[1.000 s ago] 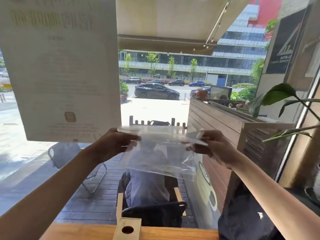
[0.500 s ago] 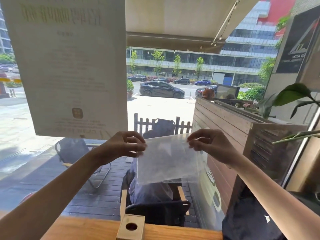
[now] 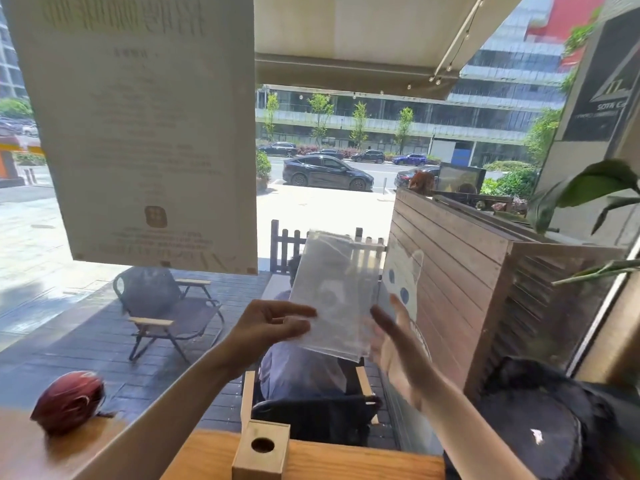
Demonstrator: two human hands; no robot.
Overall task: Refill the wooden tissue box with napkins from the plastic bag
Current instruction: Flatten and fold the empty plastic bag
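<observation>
Plastic bag: clear plastic bag (image 3: 337,292) held up in the air in front of the window, tilted, its top edge leaning to the right; whether napkins are inside, I cannot tell (the film is see-through and shiny).
Left hand: the left hand (image 3: 273,323) pinches the lower left edge of the bag between thumb and fingers, the fingers pointing to the right.
Right hand: the right hand (image 3: 394,344) is beside the lower right corner of the bag, fingers straight and spread, palm turned to the bag; it grasps nothing, and if it touches the bag I cannot tell.
Wooden tissue box: light wooden tissue box (image 3: 261,452) with a round hole in its top, standing on the wooden counter (image 3: 363,462), below the hands and well apart from the bag.
Counter, left side: dark red helmet (image 3: 69,401) lying near the window.
Window: large paper notice (image 3: 138,133) stuck on the glass, above the left hand.
Right side: green plant leaves (image 3: 585,188) and a black cushion (image 3: 540,431).
</observation>
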